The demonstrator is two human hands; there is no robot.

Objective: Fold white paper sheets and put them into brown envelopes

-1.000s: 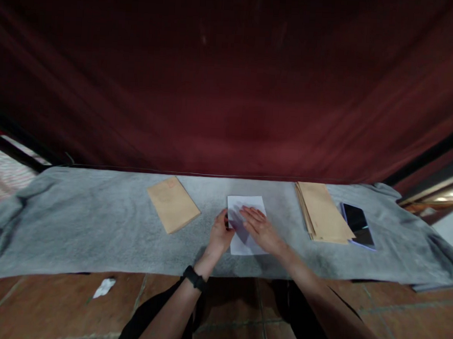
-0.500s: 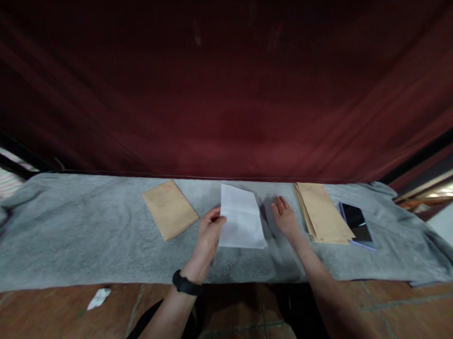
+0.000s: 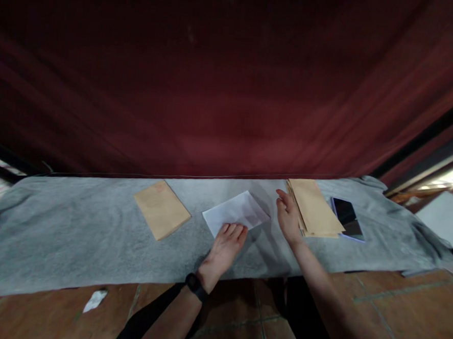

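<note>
White folded paper (image 3: 233, 211) lies slanted on the grey cloth (image 3: 85, 222) in the middle. My left hand (image 3: 227, 246), with a black watch on its wrist, rests on the paper's near edge, palm down, fingers side by side and flat. My right hand (image 3: 288, 217) is just right of the paper, between it and a stack of brown envelopes (image 3: 316, 208); its fingers are apart and hold nothing. To the left lies a single pile of brown envelope paper (image 3: 161, 209), touched by neither hand.
A phone (image 3: 348, 219) lies right of the envelope stack. Dark red fabric (image 3: 230, 113) hangs behind the cloth-covered surface. A white scrap (image 3: 95, 300) is on the tiled floor (image 3: 49, 314). A white board (image 3: 446, 218) shows at the far right.
The white paper has turned and lies lower and flatter. My left hand has gone from gripping its left edge to resting on its near edge. My right hand has turned slightly.
</note>
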